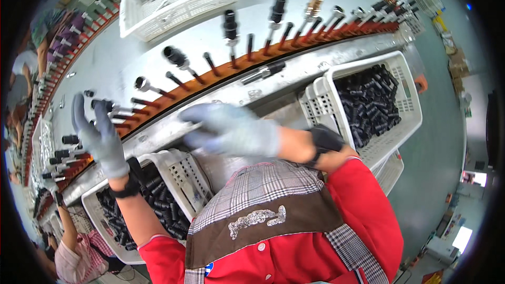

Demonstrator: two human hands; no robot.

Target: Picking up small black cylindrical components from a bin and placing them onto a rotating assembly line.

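Gloved hands at a partly filled orange rail

Left hand (105, 144), in a pale grey glove, is raised at the rail's left part, fingers long and spread, with no grip visible. Just beside its fingertips is a black-topped fitting (102, 106); whether they touch cannot be told. Right hand (231, 129) is blurred over the near metal ledge (310, 59), fingers loosely bent toward the left; whether it holds anything is unclear.

Beyond them, the orange rail (218, 77) curves from near left to far right. Work looks partway: several red spindles carry chrome-and-black fittings, while others, such as one bare spindle (211, 64), await theirs. One loose fitting (264, 73) lies on the ledge. Plenty seems left, since black parts fill the right crate (414, 106) and the left crate (181, 176). Farther off, a white basket (184, 11) holds a few chrome pieces.
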